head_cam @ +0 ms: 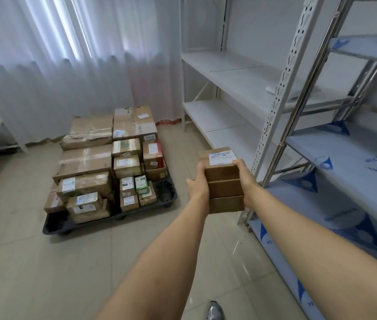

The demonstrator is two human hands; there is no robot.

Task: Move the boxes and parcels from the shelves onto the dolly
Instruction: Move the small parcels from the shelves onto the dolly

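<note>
The stack of three small boxes (pixel 224 180) is held in the air between both hands, clear of the shelves (pixel 240 88) on the right and not yet over the dolly (pixel 113 219). The left hand (pixel 198 184) presses against the left side of the stack; its fingers (pixel 201 168) curl round the upper left edge. The right hand (pixel 245 179) presses against the right side; its fingers (pixel 238 163) hook over the top right corner of the uppermost box, beside the white label (pixel 222 158). Both sets of fingers are closed on the stack, not spread.

The dolly lies ahead and to the left of the stack, low on the floor (pixel 44 262), well apart from the hands. The left hand is the nearer one to it. The long axis of the stack is vertical; the three boxes sit flush one on another.

Both arms are extended forward, nearly straight, at about mid-shelf height. The dolly carries many cartons (pixel 86 162); the bare part of its deck shows at the near right corner (pixel 165 192). In judgement, the coming move calls for a carry leftward and downward, with side pressure maintained so that the lower two boxes do not slip out
</note>
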